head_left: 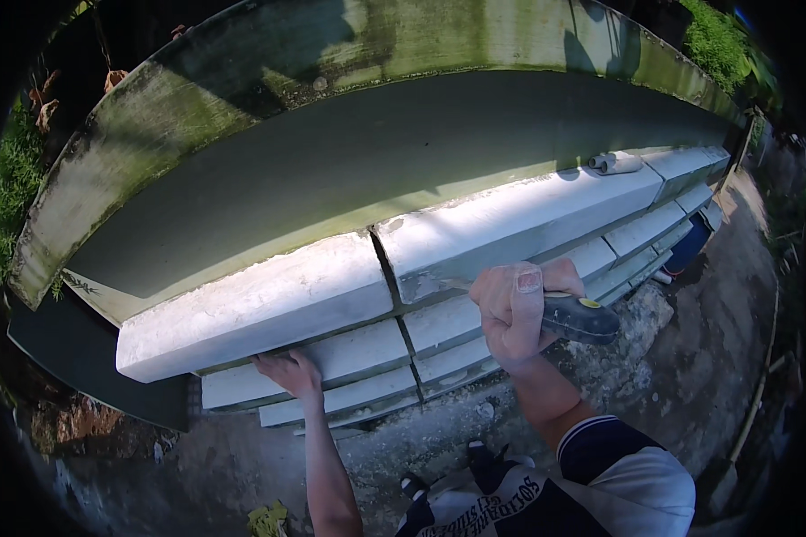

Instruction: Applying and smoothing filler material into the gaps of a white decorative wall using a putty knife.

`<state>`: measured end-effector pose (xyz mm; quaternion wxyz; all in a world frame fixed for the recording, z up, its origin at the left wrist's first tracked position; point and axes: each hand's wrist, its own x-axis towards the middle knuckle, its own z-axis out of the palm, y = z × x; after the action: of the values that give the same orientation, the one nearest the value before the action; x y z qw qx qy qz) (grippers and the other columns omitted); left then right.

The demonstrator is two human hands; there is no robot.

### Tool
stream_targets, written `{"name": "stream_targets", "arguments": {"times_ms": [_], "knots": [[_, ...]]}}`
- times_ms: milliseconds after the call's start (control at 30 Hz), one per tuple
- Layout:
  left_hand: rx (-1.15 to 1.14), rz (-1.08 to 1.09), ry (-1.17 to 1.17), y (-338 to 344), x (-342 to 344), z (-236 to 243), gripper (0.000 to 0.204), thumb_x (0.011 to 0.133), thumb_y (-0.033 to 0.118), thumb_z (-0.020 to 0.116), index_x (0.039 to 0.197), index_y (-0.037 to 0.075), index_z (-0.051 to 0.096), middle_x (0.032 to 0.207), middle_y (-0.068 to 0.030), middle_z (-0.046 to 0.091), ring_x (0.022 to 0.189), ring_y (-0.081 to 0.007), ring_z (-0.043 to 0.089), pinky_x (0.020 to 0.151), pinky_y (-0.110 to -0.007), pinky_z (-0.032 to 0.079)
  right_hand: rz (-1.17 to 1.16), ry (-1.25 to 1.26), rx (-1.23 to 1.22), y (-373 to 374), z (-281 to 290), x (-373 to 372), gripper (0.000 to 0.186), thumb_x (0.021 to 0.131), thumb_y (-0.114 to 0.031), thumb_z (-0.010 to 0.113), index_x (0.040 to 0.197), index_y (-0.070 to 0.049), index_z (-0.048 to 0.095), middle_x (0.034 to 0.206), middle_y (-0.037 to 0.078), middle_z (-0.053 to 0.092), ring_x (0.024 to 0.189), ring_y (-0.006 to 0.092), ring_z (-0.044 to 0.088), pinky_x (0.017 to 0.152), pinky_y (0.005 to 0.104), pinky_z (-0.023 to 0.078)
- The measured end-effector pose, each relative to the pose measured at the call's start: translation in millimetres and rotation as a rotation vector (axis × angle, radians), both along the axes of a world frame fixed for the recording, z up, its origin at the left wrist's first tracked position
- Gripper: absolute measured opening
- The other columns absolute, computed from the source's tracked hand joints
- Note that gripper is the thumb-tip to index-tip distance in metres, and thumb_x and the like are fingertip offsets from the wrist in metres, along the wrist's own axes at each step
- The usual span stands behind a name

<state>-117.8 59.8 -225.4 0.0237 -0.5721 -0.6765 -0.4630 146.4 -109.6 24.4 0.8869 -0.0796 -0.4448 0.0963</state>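
Note:
My right hand (513, 313) is closed around the dark handle of a hand tool (584, 320) with a yellow spot. The handle's thick end sticks out to the right; its working end is mostly hidden by my fist, beside the front edge of a long white block (519, 215). Lower and to the left, my left hand (288, 370) lies with fingers extended on a white lower slab (358, 352), just beneath the front of the left white block (260, 291). A dark vertical gap (385, 264) separates the two upper blocks.
A curved, moss-stained concrete wall (403, 40) rises behind the blocks. Short grey pipe pieces (616, 163) lie on top at the right. More slabs (636, 234) step down below. A dark green panel (90, 367) stands left, and rough concrete ground (707, 331) spreads right.

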Motion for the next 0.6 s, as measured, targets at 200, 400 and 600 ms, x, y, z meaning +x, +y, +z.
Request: {"name": "stream_targets", "arguments": {"times_ms": [200, 400, 600], "knots": [[-0.026, -0.022, -0.058, -4.5, 9.6, 0.4, 0.083, 0.091, 0.02, 0.051, 0.156, -0.011, 0.01, 0.163, -0.0327, 0.011, 0.151, -0.0462, 0.012, 0.125, -0.05, 0.011, -0.114, -0.087, -0.233, 3.3, -7.1, 9.3, 0.027, 0.095, -0.008, 0.067, 0.073, -0.007, 0.052, 0.055, 0.001, 0.055, 0.049, 0.0072, 0.053, 0.048, 0.0256, 0.041], [0.0, -0.021, -0.049, -9.6, 12.2, 5.1, 0.077, 0.093, 0.019, 0.049, 0.152, -0.016, 0.016, 0.158, -0.038, 0.015, 0.149, -0.0492, 0.018, 0.124, -0.05, 0.014, -0.198, -0.106, -0.352, 10.9, -10.8, 15.8, 0.025, 0.095, -0.011, 0.066, 0.073, -0.008, 0.055, 0.056, 0.001, 0.058, 0.048, 0.0092, 0.055, 0.051, 0.0246, 0.042], [0.037, -0.052, -0.073, -9.8, 16.6, 12.3, 0.076, 0.092, 0.018, 0.047, 0.152, -0.017, 0.016, 0.158, -0.0382, 0.015, 0.149, -0.0491, 0.018, 0.125, -0.05, 0.015, -0.098, -0.102, -0.449, 24.9, -20.9, 6.8, 0.021, 0.093, -0.01, 0.069, 0.077, -0.006, 0.056, 0.064, 0.001, 0.059, 0.053, 0.0095, 0.056, 0.054, 0.0252, 0.044]]}}
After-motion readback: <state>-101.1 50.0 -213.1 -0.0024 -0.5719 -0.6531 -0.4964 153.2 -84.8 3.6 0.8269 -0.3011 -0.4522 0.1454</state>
